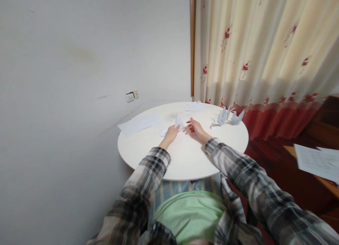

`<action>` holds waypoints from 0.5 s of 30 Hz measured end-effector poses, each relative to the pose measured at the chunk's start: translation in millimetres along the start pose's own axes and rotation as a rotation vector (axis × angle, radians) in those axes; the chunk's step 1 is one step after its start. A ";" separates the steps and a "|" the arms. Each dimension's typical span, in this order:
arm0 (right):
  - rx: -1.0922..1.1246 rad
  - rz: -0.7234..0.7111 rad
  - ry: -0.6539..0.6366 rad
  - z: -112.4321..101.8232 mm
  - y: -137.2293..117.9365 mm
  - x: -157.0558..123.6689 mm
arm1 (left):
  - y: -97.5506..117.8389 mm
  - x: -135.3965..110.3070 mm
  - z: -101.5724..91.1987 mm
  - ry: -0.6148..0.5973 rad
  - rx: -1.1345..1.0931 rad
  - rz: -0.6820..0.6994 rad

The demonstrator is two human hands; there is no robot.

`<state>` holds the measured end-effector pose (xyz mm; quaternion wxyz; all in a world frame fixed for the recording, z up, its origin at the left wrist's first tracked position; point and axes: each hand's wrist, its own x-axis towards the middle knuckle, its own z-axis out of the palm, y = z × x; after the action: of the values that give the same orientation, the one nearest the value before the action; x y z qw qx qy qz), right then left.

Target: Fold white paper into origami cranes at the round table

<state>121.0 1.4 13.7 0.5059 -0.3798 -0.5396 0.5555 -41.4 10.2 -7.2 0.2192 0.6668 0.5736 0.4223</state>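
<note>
My left hand [172, 132] is closed on a small piece of folded white paper [179, 121], over the middle of the round white table [185, 160]. Just to the right, my right hand [194, 126] has its fingers apart and slightly curled, close to the paper's right edge; no object shows in it. Another bit of white paper [163, 132] lies beside and partly behind my left hand. Folded paper cranes [224, 117] stand on the right side of the table, with another paper crane [237, 117] beside them.
Flat white sheets [141, 123] lie at the table's left, and more paper [194, 106] is at its far edge. A wall with a socket [129, 97] borders the left. A flowered curtain [246, 61] hangs behind. Printed sheets [315, 160] rest on a wooden surface at right.
</note>
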 end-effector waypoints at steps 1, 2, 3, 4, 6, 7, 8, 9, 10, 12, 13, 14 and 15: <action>-0.024 0.005 0.006 0.0 0.9 0.3 | -0.6 1.9 0.1 0.034 -0.048 -0.024; -0.049 0.012 0.006 0.1 1.9 0.6 | -0.8 3.2 0.0 0.055 -0.097 -0.055; -0.071 0.019 0.002 0.1 3.0 1.0 | -0.6 3.6 -0.1 0.069 -0.146 -0.081; -0.086 0.022 0.002 -0.1 3.9 1.4 | 0.1 3.2 -0.4 0.074 -0.196 -0.108; -0.102 0.011 0.028 -0.9 5.2 2.3 | 2.5 0.4 -1.1 0.062 -0.303 -0.143; -0.108 -0.002 0.055 -1.6 5.6 2.7 | 4.1 -1.6 -1.6 0.050 -0.366 -0.155; -0.115 -0.014 0.086 -2.4 5.9 3.1 | 5.9 -3.6 -2.1 0.045 -0.428 -0.158; -0.119 -0.023 0.113 -3.2 6.2 3.5 | 7.6 -5.3 -2.6 0.041 -0.492 -0.163; -0.121 -0.026 0.130 -4.0 6.4 3.7 | 9.3 -6.6 -3.1 0.038 -0.567 -0.178; -0.109 -0.020 0.133 -5.0 7.2 4.2 | 12.0 -7.5 -4.2 0.052 -0.741 -0.208; -0.099 -0.014 0.119 -5.1 7.7 4.4 | 13.0 -7.3 -4.7 0.055 -0.835 -0.227; -0.087 -0.011 0.101 -5.1 8.3 4.6 | 13.7 -6.8 -5.3 0.055 -0.926 -0.248; -0.075 -0.009 0.084 -5.0 8.9 4.9 | 14.4 -6.2 -6.0 0.054 -1.010 -0.272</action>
<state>123.5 8.1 4.9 0.5161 -0.4191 -0.5400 0.5162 -37.9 -0.4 5.3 0.5516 0.3863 0.3854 0.6309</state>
